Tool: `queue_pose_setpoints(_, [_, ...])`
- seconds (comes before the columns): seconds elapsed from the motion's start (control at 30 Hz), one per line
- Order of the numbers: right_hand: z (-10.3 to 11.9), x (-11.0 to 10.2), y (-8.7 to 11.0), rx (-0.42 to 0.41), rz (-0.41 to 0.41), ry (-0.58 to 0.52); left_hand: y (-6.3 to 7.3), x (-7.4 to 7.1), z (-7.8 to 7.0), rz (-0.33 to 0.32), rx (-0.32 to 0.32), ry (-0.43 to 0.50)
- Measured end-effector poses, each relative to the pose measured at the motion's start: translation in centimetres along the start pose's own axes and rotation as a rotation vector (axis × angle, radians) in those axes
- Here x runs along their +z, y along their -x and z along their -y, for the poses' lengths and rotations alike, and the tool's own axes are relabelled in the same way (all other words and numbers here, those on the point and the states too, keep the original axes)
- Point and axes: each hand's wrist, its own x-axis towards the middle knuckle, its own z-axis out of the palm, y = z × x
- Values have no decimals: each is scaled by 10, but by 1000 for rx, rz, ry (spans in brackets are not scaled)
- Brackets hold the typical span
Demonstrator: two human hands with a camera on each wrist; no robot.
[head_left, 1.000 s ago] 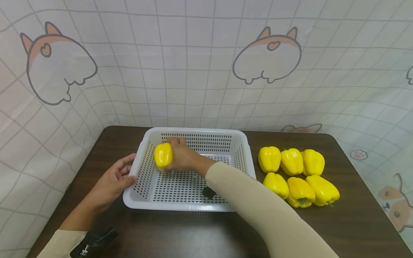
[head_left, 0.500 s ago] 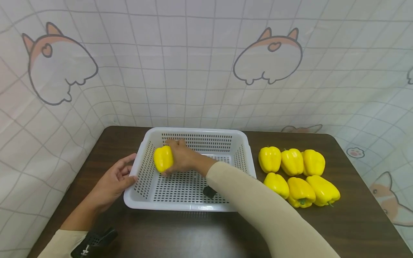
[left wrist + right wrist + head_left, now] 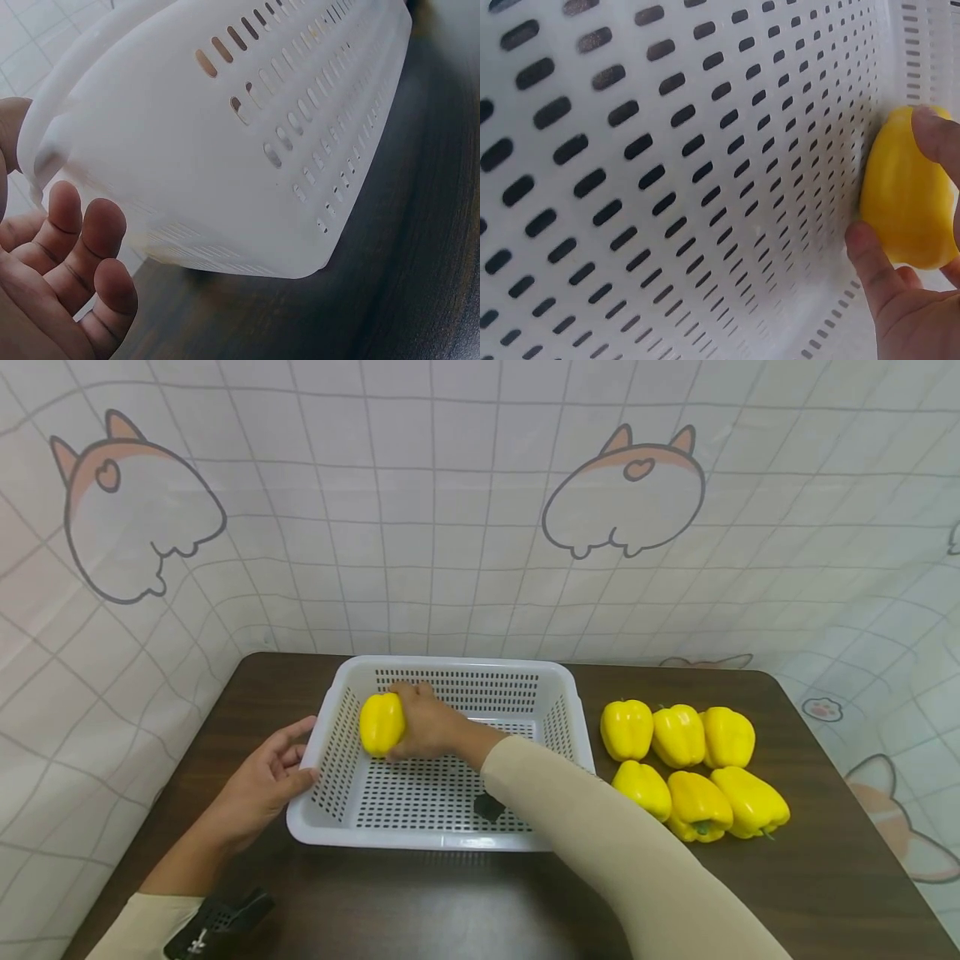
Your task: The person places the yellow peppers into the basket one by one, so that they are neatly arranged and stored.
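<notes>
A white perforated plastic basket (image 3: 450, 841) rests on the dark table. Inside it, near its left wall, my right hand (image 3: 427, 724) holds a yellow bell pepper (image 3: 381, 724). Thumb and fingers lie around the pepper's side in the right wrist view, where the pepper (image 3: 907, 195) is low against the basket's slotted floor; the rest of the hand is cut off by the frame. At the basket's left end my left hand (image 3: 258, 785) holds the rim. The left wrist view has the fingers (image 3: 101, 232) curled under the rim, beside the outer wall.
Several yellow bell peppers (image 3: 678, 737) lie in two rows on the table (image 3: 825, 893), right of the basket. A grid-patterned curtain (image 3: 465, 527) hangs behind and at the sides. A black wrist device (image 3: 217, 922) is strapped on the left forearm.
The bell pepper in my right hand has shifted very slightly within the basket's left part. My left hand keeps its place on the rim. The loose peppers have not moved.
</notes>
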Motion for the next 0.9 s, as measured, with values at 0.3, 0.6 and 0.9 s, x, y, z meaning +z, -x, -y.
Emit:
queue_pose_setpoints(0.3, [1, -1, 0, 4, -10, -3, 0, 0, 0, 0, 4, 0])
queue_pose_setpoints(0.6, [-8, -35, 16, -27, 2, 40, 1, 1, 1, -9, -7, 5])
queue_pose_setpoints(0.9, [-33, -87, 54, -53, -3, -83, -1, 0, 0, -3, 0, -1])
